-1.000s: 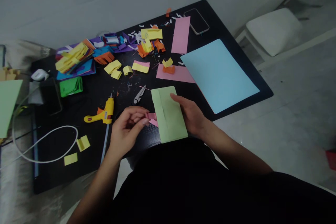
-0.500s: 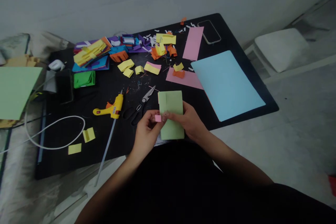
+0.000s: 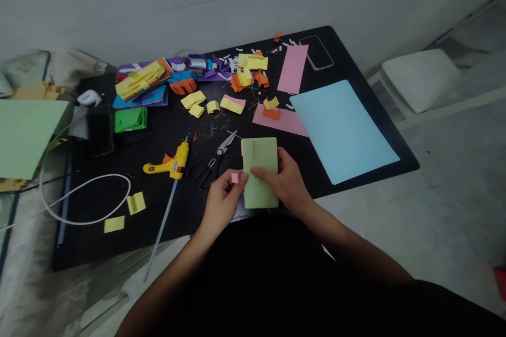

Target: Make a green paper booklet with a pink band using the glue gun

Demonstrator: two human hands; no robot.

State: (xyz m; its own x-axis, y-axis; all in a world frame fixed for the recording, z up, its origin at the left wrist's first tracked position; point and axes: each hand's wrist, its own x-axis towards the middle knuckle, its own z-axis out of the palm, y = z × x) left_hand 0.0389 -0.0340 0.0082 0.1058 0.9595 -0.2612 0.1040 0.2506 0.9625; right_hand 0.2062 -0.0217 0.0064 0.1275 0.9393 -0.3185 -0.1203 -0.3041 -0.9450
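Observation:
My right hand (image 3: 290,176) grips a folded light-green paper (image 3: 263,155) at its right side, the thumb lying flat across its face. A narrow crease or strip runs down the paper's left part. My left hand (image 3: 223,197) is closed at the left edge of the green paper, with a small pink paper piece (image 3: 235,177) pinched in its fingers. The left thumb tip touches or nearly touches the green paper. Just beyond my left hand lie scissors (image 3: 217,155) with black handles, their blades pointing away. To the left rests a yellow glue gun (image 3: 174,162) with a long glue stick in it.
A light-blue sheet (image 3: 343,126) covers the table's right side. Pink strips (image 3: 293,68), a phone (image 3: 317,52), and yellow and orange scraps (image 3: 243,81) lie farther back. Stacked coloured papers (image 3: 140,81) and a green bundle (image 3: 130,119) sit back left. A white cable (image 3: 128,195) loops at left.
The view has shifted slightly. My left thumb has drawn a little away from my right thumb, and the pink piece is tilted differently. Both hands keep their holds.

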